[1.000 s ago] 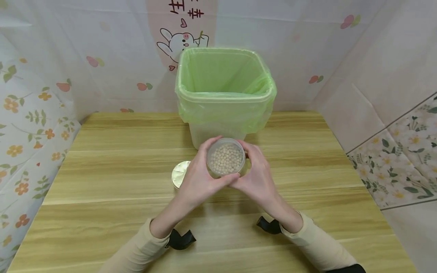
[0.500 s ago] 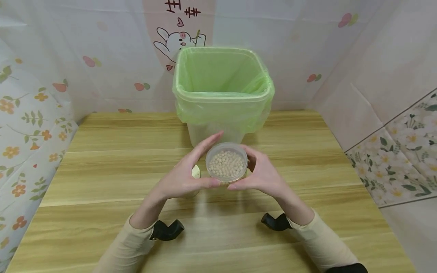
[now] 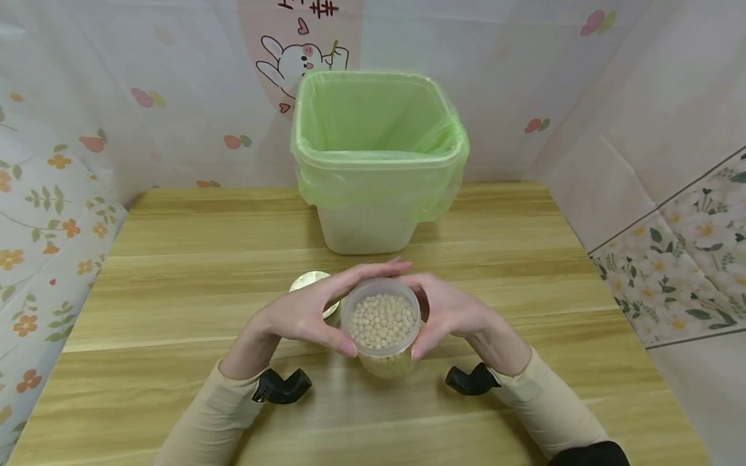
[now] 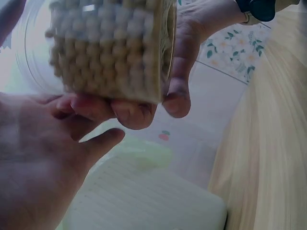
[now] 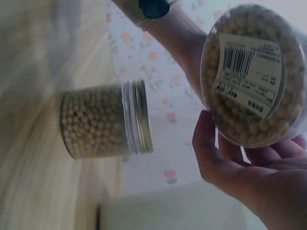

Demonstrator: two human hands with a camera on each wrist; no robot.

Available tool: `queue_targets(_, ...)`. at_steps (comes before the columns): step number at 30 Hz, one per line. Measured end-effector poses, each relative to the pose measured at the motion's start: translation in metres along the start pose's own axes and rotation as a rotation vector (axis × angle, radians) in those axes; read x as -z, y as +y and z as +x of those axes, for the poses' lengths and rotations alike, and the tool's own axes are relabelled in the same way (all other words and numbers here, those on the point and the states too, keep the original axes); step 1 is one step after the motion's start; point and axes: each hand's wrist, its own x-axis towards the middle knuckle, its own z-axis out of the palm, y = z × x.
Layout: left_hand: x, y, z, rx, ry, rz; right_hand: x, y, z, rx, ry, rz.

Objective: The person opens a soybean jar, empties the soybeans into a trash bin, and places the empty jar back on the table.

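Both hands hold a clear jar (image 3: 381, 320) of small beige balls, tilted so its round clear top faces the head camera. My left hand (image 3: 309, 317) grips its left side, thumb at the front and fingers reaching round the far side. On the right, my right hand (image 3: 454, 314) curls round it the same way, thumb near the front. A white barcode label (image 5: 249, 72) on the jar's base shows in the right wrist view, with space between the base and the table. Partly hidden behind my left hand, a second jar (image 5: 93, 122) of similar balls stands upright with a gold-coloured top.
A white bin (image 3: 367, 226) lined with a green bag (image 3: 379, 162) stands at the back of the wooden table (image 3: 192, 259). Printed sheets hang behind and along both sides. A black device (image 3: 282, 386) is strapped at each wrist.
The jar has come down and toward the person, and it tilts so more of its side shows. Both hands moved with it. My left fingers shifted, now reaching further round its far side.
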Motion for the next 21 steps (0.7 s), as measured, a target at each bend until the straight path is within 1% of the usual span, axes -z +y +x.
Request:
queue_targets(4,-0.002,-0.002,0.003,-0.032,-0.09,-0.061,0.0,0.006,0.0,-0.007,-0.083,0.009)
queue_targets(6,-0.004,-0.002,0.004,-0.03,-0.114,-0.088,0.0,0.008,0.001,-0.001,-0.114,0.012)
queue_targets(8,-0.004,-0.001,0.004,-0.022,-0.112,-0.08,0.0,0.009,0.002,0.01,-0.125,0.008)
queue_targets(10,-0.004,0.0,0.004,-0.013,-0.09,-0.055,-0.001,0.008,0.002,0.016,-0.111,0.008)
queue_targets(13,-0.005,0.003,0.003,0.021,-0.02,0.026,-0.001,0.004,0.001,0.009,-0.04,-0.018)
queue_targets(15,-0.006,0.005,0.002,0.057,0.04,0.079,-0.001,0.001,-0.001,-0.001,0.028,-0.052)
queue_targets(17,-0.007,0.007,0.002,0.098,0.106,0.137,-0.002,-0.004,-0.003,-0.011,0.113,-0.134)
queue_targets(21,-0.007,0.008,0.003,0.154,0.229,0.223,-0.008,-0.01,-0.003,-0.038,0.295,-0.331)
